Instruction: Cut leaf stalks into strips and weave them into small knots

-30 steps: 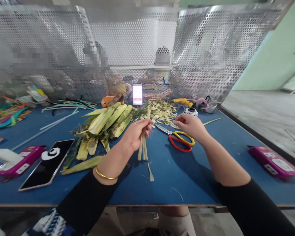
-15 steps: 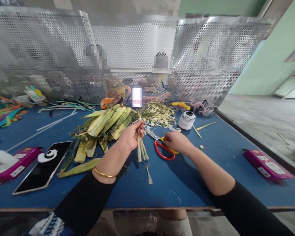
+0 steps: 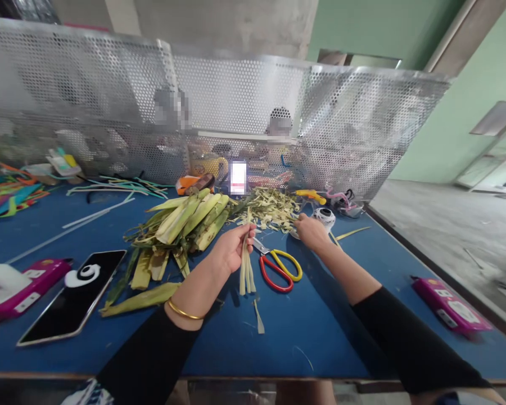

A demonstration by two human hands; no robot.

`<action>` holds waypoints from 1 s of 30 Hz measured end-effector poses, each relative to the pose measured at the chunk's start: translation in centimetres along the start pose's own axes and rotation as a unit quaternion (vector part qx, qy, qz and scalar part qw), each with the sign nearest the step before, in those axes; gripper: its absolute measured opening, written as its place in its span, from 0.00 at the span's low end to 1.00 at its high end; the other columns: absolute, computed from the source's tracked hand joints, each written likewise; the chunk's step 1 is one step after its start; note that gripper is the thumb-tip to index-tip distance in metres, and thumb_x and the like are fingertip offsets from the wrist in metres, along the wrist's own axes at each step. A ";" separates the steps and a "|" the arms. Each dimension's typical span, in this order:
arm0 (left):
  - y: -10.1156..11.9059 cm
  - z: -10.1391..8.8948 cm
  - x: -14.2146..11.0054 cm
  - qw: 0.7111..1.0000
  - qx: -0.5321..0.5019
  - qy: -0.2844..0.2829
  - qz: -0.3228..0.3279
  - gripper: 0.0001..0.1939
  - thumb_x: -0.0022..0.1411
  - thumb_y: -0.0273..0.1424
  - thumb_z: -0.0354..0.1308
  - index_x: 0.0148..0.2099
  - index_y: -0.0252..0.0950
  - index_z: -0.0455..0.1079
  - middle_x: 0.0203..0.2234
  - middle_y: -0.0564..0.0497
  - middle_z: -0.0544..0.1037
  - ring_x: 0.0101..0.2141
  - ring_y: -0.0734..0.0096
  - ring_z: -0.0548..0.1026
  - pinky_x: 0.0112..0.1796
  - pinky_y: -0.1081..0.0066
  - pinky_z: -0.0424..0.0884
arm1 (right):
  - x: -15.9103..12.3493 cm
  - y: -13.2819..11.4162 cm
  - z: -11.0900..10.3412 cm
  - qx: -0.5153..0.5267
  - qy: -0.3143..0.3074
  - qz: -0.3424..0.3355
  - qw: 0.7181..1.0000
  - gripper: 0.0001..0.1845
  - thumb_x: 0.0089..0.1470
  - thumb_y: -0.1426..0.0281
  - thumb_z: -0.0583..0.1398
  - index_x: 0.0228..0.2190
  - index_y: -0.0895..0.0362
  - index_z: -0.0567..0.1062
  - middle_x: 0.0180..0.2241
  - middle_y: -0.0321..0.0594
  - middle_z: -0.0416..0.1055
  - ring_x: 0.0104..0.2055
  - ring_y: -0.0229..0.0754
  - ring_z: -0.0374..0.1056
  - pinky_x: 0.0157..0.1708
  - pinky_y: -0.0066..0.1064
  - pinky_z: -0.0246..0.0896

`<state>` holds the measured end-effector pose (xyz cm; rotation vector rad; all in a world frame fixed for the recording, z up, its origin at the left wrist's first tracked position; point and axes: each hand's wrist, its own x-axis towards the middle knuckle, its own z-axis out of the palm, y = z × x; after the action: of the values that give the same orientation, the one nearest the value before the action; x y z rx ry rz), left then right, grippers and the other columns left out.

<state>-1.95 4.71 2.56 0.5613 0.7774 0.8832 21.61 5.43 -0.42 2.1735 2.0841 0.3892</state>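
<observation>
My left hand pinches a small bundle of pale corn husk strips, whose wider ends fan downward above the table. My right hand reaches forward with curled fingers at the edge of a pile of husk scraps. Whatever lies in those fingers is hidden. Just beyond it stands a white spool, partly covered by the hand. Scissors with one red and one yellow handle lie between my hands, blades partly behind the left fingers. A heap of corn husks is left of my left hand.
On the left lie a phone and a magenta pack; another magenta pack is on the right. A loose husk strip lies near the front. A perforated metal screen stands behind the blue table.
My right hand has left the scissor handles and moved forward to the scraps and spool. My left hand still holds the husk strips. The camera view has tilted up slightly.
</observation>
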 end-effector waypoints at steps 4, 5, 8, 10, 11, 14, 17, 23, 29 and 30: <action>0.1 0.2 -0.2 1.000 0.000 0.006 -0.010 0.12 0.67 0.23 0.48 0.31 0.30 0.68 0.17 0.57 0.66 0.13 0.86 0.63 0.15 0.83 0.61 | 0.8 -0.2 1.1 0.002 -0.013 0.002 1.000 0.16 0.59 0.77 0.50 0.34 0.62 0.78 0.40 0.52 0.72 0.37 0.44 0.72 0.33 0.29 0.60; 0.1 0.3 -0.2 1.000 0.002 0.008 -0.013 0.12 0.67 0.23 0.49 0.30 0.30 0.68 0.16 0.57 0.66 0.13 0.86 0.62 0.15 0.83 0.61 | 0.8 -0.2 1.4 0.006 -0.010 0.004 1.000 0.16 0.59 0.77 0.50 0.34 0.62 0.78 0.40 0.52 0.72 0.37 0.44 0.72 0.33 0.29 0.60; 0.0 0.4 -0.1 1.000 0.007 0.010 -0.019 0.13 0.67 0.23 0.49 0.29 0.30 0.68 0.16 0.56 0.66 0.13 0.85 0.62 0.15 0.83 0.60 | 0.4 0.0 1.7 0.023 0.011 0.016 1.000 0.17 0.61 0.76 0.48 0.39 0.61 0.76 0.43 0.52 0.71 0.37 0.43 0.72 0.32 0.29 0.59; -0.1 0.4 -0.1 1.000 0.011 0.013 -0.023 0.13 0.66 0.23 0.49 0.29 0.30 0.68 0.15 0.56 0.66 0.14 0.85 0.62 0.16 0.83 0.60 | -0.2 0.2 1.7 0.042 0.028 0.023 0.998 0.17 0.62 0.74 0.46 0.42 0.60 0.74 0.44 0.50 0.71 0.39 0.43 0.71 0.32 0.28 0.58; -0.1 0.3 -0.1 1.000 0.012 0.014 -0.025 0.13 0.66 0.23 0.49 0.29 0.30 0.68 0.15 0.56 0.66 0.14 0.85 0.63 0.16 0.83 0.61 | -0.6 0.4 1.7 0.052 0.035 0.026 0.998 0.17 0.63 0.73 0.46 0.43 0.59 0.73 0.44 0.49 0.72 0.40 0.43 0.71 0.33 0.28 0.58; -0.3 0.3 0.0 0.999 0.016 0.015 -0.029 0.13 0.67 0.24 0.49 0.29 0.30 0.68 0.16 0.56 0.66 0.14 0.85 0.63 0.16 0.83 0.61 | -1.8 0.9 1.6 0.081 0.042 0.033 0.995 0.15 0.63 0.71 0.47 0.40 0.57 0.73 0.41 0.45 0.74 0.42 0.43 0.70 0.33 0.28 0.56; -0.6 0.3 0.1 0.999 0.026 0.013 -0.033 0.12 0.66 0.24 0.49 0.30 0.30 0.68 0.16 0.56 0.66 0.14 0.84 0.63 0.16 0.82 0.61 | -3.0 1.5 1.8 0.114 0.041 0.048 0.991 0.14 0.62 0.71 0.48 0.39 0.57 0.73 0.38 0.45 0.75 0.38 0.44 0.70 0.32 0.30 0.55; -1.2 0.6 -0.5 0.996 0.069 -0.012 -0.048 0.13 0.66 0.24 0.49 0.29 0.31 0.68 0.16 0.56 0.65 0.14 0.84 0.64 0.17 0.82 0.61 | -4.7 1.9 2.0 0.157 0.100 0.026 0.982 0.13 0.61 0.70 0.49 0.34 0.57 0.73 0.35 0.45 0.74 0.37 0.44 0.69 0.33 0.31 0.52; -1.8 0.6 -0.4 0.992 0.120 -0.021 -0.043 0.12 0.65 0.24 0.50 0.29 0.31 0.69 0.17 0.54 0.68 0.16 0.82 0.66 0.18 0.81 0.61 | -6.7 0.6 1.5 0.147 0.171 -0.058 0.973 0.15 0.62 0.70 0.49 0.30 0.57 0.73 0.31 0.43 0.72 0.35 0.42 0.66 0.36 0.30 0.53; -1.9 0.5 -0.3 0.991 0.127 -0.021 -0.043 0.12 0.65 0.24 0.50 0.29 0.31 0.69 0.18 0.54 0.69 0.16 0.82 0.66 0.18 0.81 0.61 | -7.0 0.2 1.4 0.150 0.176 -0.067 0.971 0.15 0.63 0.70 0.49 0.31 0.57 0.74 0.31 0.43 0.71 0.34 0.42 0.66 0.35 0.30 0.53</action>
<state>-0.78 3.45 1.61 0.7626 0.8753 0.6937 21.91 -1.44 -2.47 2.2358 2.6169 0.5085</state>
